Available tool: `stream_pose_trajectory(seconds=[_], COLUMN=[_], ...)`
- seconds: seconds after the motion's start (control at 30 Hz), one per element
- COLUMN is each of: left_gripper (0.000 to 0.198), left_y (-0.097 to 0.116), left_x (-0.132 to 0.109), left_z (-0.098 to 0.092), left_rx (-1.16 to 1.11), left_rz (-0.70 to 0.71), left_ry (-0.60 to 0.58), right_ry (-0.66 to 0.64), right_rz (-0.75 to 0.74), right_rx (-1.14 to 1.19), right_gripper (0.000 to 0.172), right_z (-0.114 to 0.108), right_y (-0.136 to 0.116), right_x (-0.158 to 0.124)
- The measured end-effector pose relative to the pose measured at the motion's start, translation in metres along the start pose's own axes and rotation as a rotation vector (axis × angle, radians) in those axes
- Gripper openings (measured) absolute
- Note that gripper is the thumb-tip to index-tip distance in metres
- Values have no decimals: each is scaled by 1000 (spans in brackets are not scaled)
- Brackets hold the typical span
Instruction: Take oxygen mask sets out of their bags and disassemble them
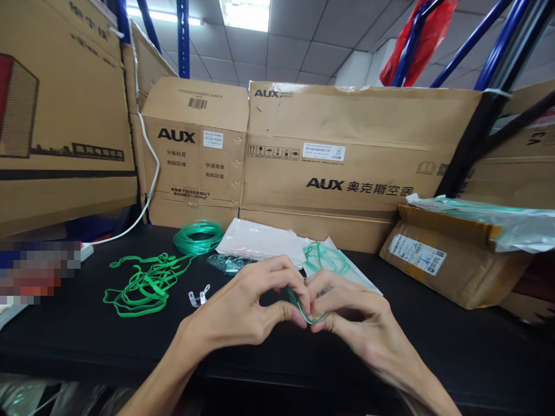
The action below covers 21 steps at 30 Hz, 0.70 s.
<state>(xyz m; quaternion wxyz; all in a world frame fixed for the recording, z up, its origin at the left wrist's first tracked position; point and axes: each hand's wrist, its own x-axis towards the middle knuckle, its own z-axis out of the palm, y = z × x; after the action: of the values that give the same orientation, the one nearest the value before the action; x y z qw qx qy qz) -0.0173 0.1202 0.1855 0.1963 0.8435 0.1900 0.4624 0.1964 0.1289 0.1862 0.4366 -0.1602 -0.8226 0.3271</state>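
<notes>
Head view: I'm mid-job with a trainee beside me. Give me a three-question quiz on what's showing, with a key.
1. True or false: the left hand and right hand both grip the curved greenish piece.
2. As seen in the picture, where is the green cord tangle relative to the small metal brackets?
A) To their left
B) To their right
C) Underneath them
3. Fill in: the wide cardboard box is marked with the Latin letters ___.

Key: 1. True. 2. A. 3. AUX.
</notes>
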Motion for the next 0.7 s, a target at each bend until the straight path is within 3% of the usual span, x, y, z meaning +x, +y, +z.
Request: stream_pose_trajectory(seconds=[0.4,0.7], left_gripper=[23,23], left_y=[4,-1], left_x=[-3,-1], left_z=[-6,-6], left_rx=[109,62], left_rz=[33,16], left_ry=[16,-6], right_ry=[36,41], right_rz=[113,-7], right_rx=[139,-8], right_gripper=[8,10], right_z=[10,8], right_y=[4,8], right_x=[1,1])
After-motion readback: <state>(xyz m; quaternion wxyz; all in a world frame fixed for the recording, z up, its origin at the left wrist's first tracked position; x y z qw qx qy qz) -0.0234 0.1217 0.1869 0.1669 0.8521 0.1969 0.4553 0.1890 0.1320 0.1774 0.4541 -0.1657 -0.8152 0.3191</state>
